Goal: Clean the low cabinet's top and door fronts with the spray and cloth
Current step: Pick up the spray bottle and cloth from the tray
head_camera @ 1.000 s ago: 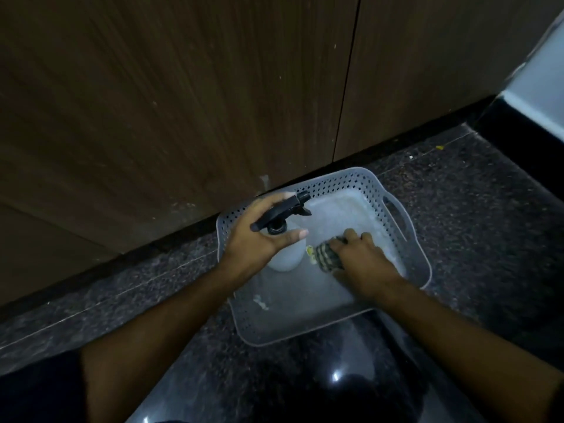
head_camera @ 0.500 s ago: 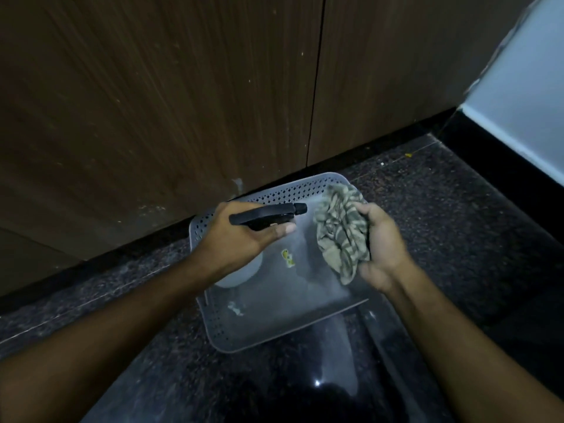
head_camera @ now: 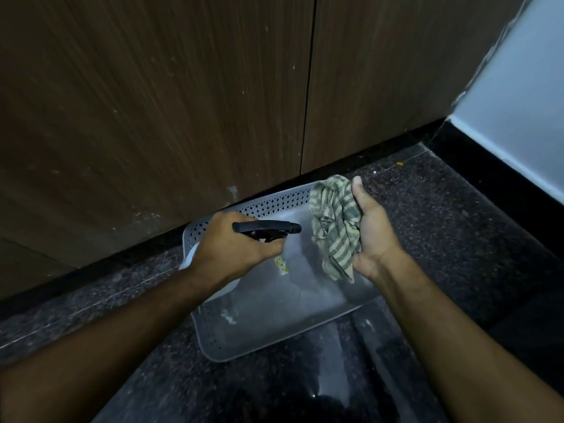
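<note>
Crumpled striped cloth [head_camera: 335,227], perforated tray [head_camera: 259,206]

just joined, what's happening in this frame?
A person is crouched over a grey perforated plastic basket on the dark speckled floor, in front of brown wood-grain cabinet doors. The left hand grips a white spray bottle with a black trigger head, nozzle aimed at the green-and-cream striped cloth bunched in the right hand. Nothing touches the doors yet.
</note>
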